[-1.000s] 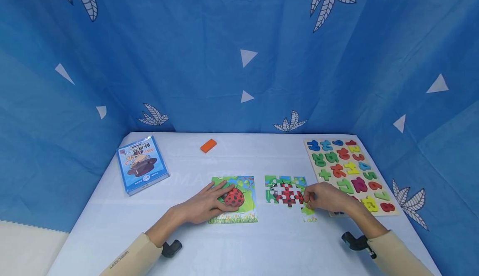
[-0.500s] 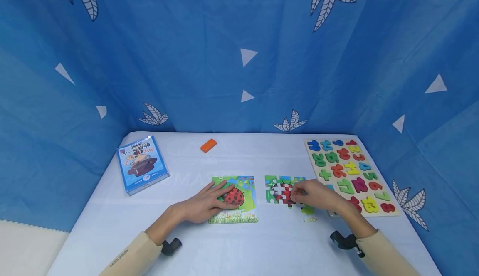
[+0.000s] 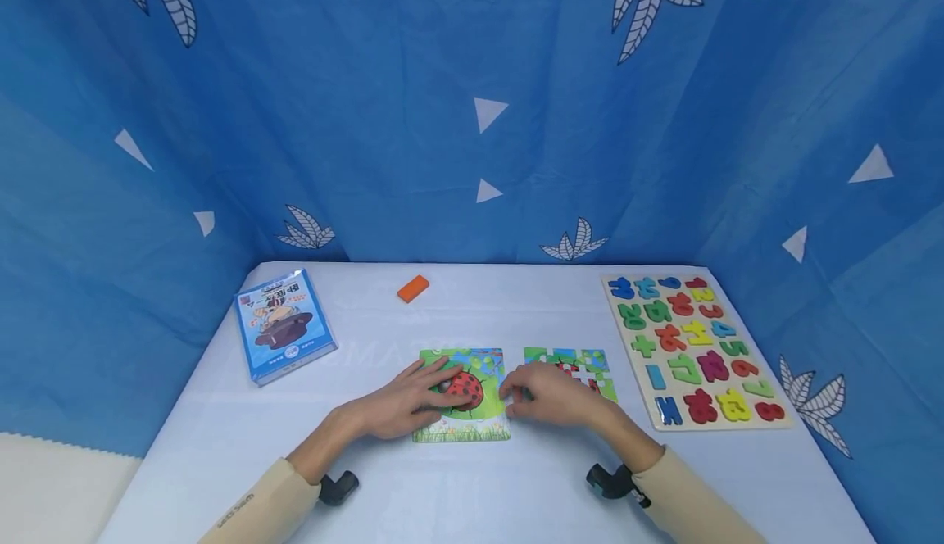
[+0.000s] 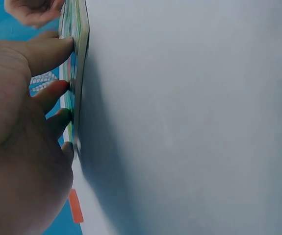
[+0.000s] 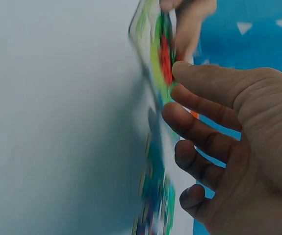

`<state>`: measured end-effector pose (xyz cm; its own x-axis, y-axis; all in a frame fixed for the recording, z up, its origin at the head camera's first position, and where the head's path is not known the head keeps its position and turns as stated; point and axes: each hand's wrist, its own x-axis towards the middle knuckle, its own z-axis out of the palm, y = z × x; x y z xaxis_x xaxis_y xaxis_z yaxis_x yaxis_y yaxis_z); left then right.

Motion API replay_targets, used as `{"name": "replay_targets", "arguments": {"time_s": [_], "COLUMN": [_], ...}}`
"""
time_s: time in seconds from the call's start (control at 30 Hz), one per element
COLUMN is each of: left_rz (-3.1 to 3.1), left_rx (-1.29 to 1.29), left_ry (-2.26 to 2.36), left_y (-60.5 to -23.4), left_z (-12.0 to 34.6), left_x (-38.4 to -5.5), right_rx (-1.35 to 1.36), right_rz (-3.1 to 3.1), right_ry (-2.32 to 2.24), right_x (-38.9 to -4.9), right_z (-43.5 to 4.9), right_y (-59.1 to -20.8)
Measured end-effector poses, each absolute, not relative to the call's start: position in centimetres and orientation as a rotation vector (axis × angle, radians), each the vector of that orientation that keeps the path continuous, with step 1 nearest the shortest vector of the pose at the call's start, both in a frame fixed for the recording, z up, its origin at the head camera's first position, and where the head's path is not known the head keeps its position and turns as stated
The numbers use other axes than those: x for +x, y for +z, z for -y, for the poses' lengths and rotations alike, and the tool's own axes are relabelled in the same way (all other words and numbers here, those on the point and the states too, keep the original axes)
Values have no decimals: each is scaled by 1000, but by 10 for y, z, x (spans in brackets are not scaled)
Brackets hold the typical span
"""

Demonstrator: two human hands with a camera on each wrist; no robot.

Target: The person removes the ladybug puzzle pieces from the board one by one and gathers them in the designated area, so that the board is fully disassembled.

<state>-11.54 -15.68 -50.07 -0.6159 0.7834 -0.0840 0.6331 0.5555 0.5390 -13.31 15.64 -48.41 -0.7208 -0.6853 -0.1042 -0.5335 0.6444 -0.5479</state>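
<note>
A flat ladybug puzzle board (image 3: 460,430) lies at the middle of the table. My left hand (image 3: 406,403) rests on its left part with fingers spread; in the left wrist view the fingertips (image 4: 64,117) press on the board's face. My right hand (image 3: 551,396) is just right of the board, over the left part of a partly joined set of jigsaw pieces (image 3: 593,361). In the right wrist view its thumb and fingers are loosely bent, with nothing seen between them. The hand and forearm hide the lower left pieces.
A number board (image 3: 693,355) with colourful shapes lies at the right. A blue box (image 3: 286,327) stands at the left, and a small orange block (image 3: 413,288) lies near the back edge. Blue cloth (image 3: 472,142) walls off the back and sides.
My right hand has moved left, from the right edge of the jigsaw pieces across them to beside the ladybug board. The left hand stays on the board.
</note>
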Motion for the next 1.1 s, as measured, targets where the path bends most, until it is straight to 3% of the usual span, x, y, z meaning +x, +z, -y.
{"name": "replay_targets", "arguments": {"time_s": [0.47, 1.1], "left_rz": [-2500, -2529], "left_rx": [1139, 1214], "left_ry": [655, 621], "left_y": [-500, -504], "left_z": [159, 159], "left_x": [-119, -123], "right_rx": [-1179, -1064], "right_rz": [-2571, -2530], "right_ry": [-555, -731], "right_x": [-119, -121], "right_z": [-113, -108], "right_y": [-493, -496]}}
